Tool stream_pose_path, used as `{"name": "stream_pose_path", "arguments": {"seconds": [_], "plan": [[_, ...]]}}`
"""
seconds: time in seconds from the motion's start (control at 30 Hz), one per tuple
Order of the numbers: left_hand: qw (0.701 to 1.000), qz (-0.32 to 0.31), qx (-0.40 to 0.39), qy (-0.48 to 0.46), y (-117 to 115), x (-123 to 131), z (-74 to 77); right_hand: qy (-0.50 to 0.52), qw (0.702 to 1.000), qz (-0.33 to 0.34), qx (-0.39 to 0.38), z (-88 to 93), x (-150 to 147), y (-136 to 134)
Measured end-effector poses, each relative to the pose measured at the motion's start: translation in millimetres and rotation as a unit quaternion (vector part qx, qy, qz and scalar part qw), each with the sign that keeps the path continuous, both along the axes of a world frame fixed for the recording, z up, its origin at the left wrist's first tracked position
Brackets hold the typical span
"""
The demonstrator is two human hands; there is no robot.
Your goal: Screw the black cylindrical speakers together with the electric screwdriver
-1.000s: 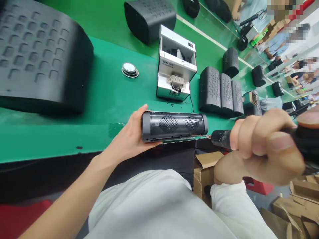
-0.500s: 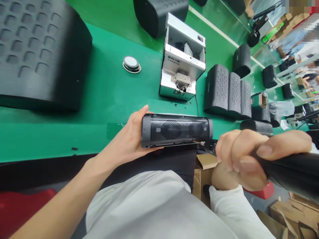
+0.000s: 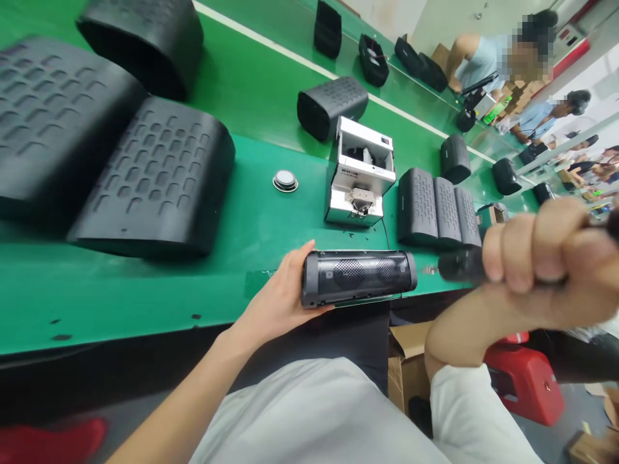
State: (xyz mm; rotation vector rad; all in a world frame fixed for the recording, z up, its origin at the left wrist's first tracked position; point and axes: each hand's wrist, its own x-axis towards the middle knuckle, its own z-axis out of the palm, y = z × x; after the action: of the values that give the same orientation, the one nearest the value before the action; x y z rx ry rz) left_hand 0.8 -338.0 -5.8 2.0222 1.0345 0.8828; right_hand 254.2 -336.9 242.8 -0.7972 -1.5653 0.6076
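My left hand [image 3: 285, 290] grips the left end of a black speaker unit [image 3: 367, 276] with two round perforated grilles, held at the front edge of the green table [image 3: 232, 296]. My right hand [image 3: 541, 254] is wrapped round a black electric screwdriver [image 3: 461, 265], blurred by motion. The screwdriver's tip points left, a short gap from the unit's right end. Behind the unit stands a white and silver machine [image 3: 360, 174] with a metal outlet. A small round speaker driver [image 3: 285, 180] lies to the machine's left.
Large black textured housings [image 3: 159, 174] stand at the left. More housings [image 3: 418, 203] line up right of the machine. Across the bench, a person [image 3: 476, 61] in light blue sits at the back right. Below the table are a cardboard box [image 3: 411, 338] and a red object [image 3: 527, 380].
The screwdriver in my right hand has moved away from the unit's lower right edge, up and to the right. The camera view has shifted, showing more housings at the left.
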Motion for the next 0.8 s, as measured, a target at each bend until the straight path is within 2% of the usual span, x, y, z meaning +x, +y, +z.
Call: {"name": "stream_pose_path", "arguments": {"seconds": [0.03, 0.1, 0.13, 0.23, 0.37, 0.47, 0.57, 0.63, 0.8], "plan": [[1.0, 0.001, -0.002, 0.002, 0, 0, -0.2, 0.049, 0.998, -0.02, 0.031, 4.2, -6, 13], [1.0, 0.005, -0.003, 0.002, 0, 1, -1.1, 0.162, 0.969, -0.077, 0.172, 2.5, -23, 47], [1.0, 0.008, -0.004, 0.0, 0, 1, -1.7, 0.163, 0.961, -0.104, 0.197, -2.0, -32, 65], [1.0, 0.014, 0.004, -0.007, 0, 1, -2.3, 0.114, 0.965, -0.152, 0.183, -19.9, -45, 114], [1.0, 0.004, 0.013, -0.001, 1, 2, -0.2, 0.075, 0.978, -0.14, 0.135, -37.7, -31, 152], [1.0, -0.001, 0.018, -0.001, 1, 2, 1.2, 0.038, 0.982, -0.157, 0.096, -45.9, -20, 168], [1.0, -0.002, 0.014, 0.002, 1, 1, 1.5, 0.053, 0.979, -0.174, 0.088, -49.4, -21, 173], [1.0, -0.002, 0.011, 0.002, 1, 1, 1.2, 0.065, 0.978, -0.173, 0.092, -49.1, -26, 170], [1.0, 0.005, 0.007, -0.008, 0, 0, 0.2, 0.006, 0.975, -0.18, 0.128, -46.6, -37, 155]]}}
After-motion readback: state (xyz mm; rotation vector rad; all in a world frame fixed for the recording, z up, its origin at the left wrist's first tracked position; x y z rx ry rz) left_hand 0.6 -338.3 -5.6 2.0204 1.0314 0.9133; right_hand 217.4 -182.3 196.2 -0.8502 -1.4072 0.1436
